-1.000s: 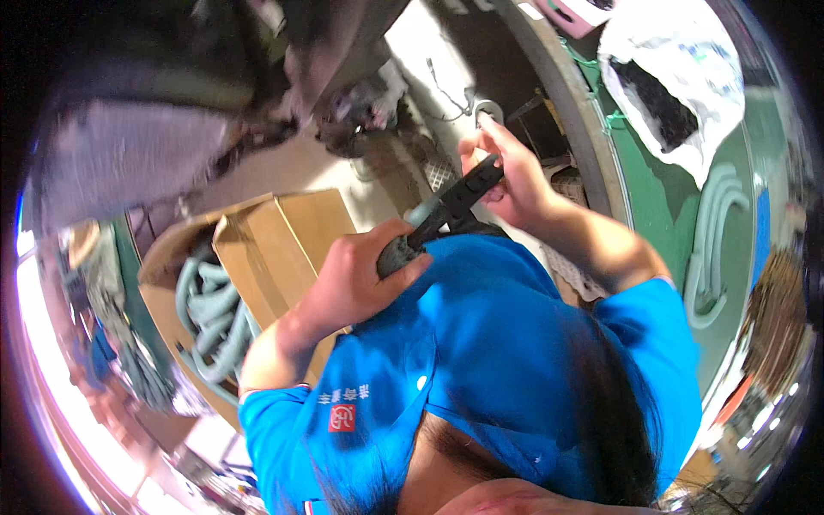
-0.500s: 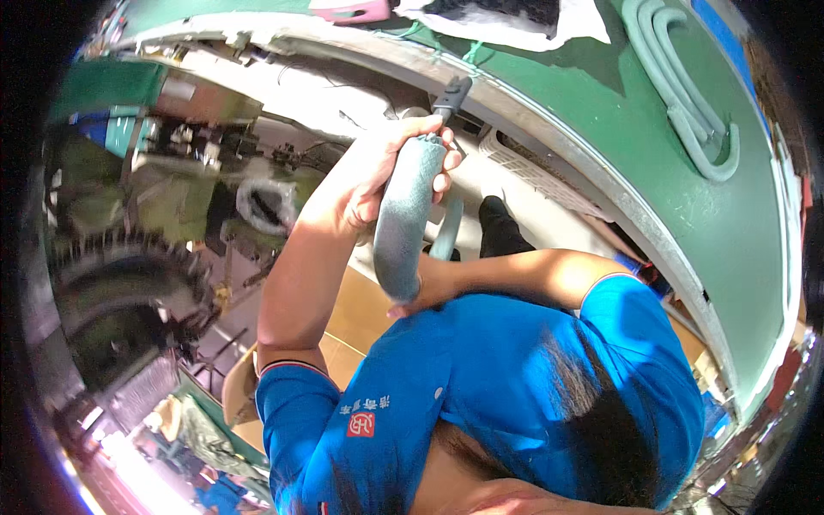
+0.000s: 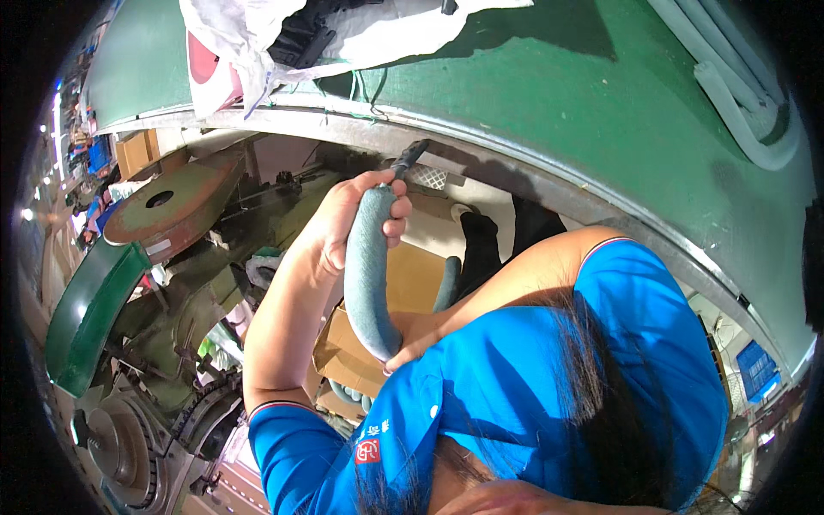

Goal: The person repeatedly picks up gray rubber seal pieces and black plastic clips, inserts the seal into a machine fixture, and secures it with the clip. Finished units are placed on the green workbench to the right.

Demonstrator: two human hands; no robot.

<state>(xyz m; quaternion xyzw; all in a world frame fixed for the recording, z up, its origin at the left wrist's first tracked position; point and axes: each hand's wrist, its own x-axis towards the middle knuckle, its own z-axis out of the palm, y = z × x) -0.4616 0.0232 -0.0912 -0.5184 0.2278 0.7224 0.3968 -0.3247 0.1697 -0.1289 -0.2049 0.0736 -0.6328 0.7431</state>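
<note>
A curved, grey-green padded tube (image 3: 365,266) is held in front of my chest, its covering bunched at the upper end. Out of that end sticks a short dark fitting (image 3: 410,159), pointing toward the table edge. My left hand (image 3: 340,219) is wrapped round the tube near its top, thumb and fingers closed. Lower down, my right hand (image 3: 414,335) grips the bend, its fingers partly hidden by the tube. Behind my right wrist shows another grey-green tube section (image 3: 447,283), seemingly the same tube's other arm; the join is hidden.
Across the far side runs a green table (image 3: 549,112) with a metal edge. On it lie a white bag (image 3: 386,39) of black parts and several curved tubes (image 3: 730,94). An open cardboard box (image 3: 348,348) is below my hands; green machinery (image 3: 99,318) stands left.
My view has shifted, bringing the box and machinery more into sight. Both hands keep hold of the tube, which appears lower and further left in the picture.
</note>
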